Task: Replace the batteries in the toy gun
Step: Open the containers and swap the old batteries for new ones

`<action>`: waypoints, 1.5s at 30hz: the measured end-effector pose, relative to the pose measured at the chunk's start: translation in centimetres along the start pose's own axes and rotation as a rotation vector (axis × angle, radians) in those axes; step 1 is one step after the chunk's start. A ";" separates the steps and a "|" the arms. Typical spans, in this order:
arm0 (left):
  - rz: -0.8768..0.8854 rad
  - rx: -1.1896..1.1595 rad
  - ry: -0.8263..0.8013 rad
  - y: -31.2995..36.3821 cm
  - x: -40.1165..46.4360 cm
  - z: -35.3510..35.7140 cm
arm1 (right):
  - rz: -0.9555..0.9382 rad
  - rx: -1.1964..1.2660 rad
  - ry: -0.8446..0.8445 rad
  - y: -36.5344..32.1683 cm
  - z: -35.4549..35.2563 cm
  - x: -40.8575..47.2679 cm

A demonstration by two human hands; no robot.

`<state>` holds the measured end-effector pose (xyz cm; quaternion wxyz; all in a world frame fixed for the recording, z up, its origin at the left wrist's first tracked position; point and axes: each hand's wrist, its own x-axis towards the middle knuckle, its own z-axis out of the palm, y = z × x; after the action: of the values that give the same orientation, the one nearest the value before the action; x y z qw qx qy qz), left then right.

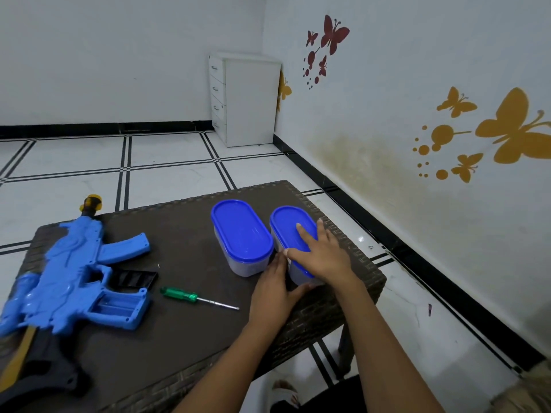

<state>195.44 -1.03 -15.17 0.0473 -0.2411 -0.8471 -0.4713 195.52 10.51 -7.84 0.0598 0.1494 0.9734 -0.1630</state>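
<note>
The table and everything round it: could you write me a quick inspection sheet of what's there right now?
Surface: dark woven table, low, on a tiled floor.
Job's things: blue toy gun lying flat at the left, its battery compartment open; black cover beside it; green-handled screwdriver lying in front.
Containers: left tub and right tub, both with blue lids on; contents cannot be told.
Hands: right hand flat on the right tub's lid; left hand holding that tub's near side.
Clutter: nothing seen.
Cables: nothing seen.
Surroundings: white drawer unit in the corner; butterfly stickers on the right wall.
</note>
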 end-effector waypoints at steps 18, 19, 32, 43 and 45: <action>0.032 0.026 -0.084 0.2 -0.2 -0.8 | -0.164 -0.070 -0.003 -1.8 -0.3 3.1; 0.040 0.027 -0.079 0.2 -0.1 -0.8 | -0.169 -0.091 0.013 -1.9 -0.1 3.3; 0.000 0.028 -0.079 -0.3 -0.1 -0.4 | -0.166 -0.214 0.121 -2.1 0.4 4.1; -0.060 0.006 -0.038 -0.5 -2.1 -4.1 | 0.137 0.027 0.144 -1.3 0.2 -1.6; -0.081 0.060 0.065 -1.2 -2.7 -5.3 | 0.183 0.127 0.135 -1.1 0.5 -2.2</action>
<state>196.54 -6.93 -13.97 0.0628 -0.1895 -0.8679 -0.4548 197.32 8.80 -7.59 -0.0010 0.2520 0.9452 -0.2078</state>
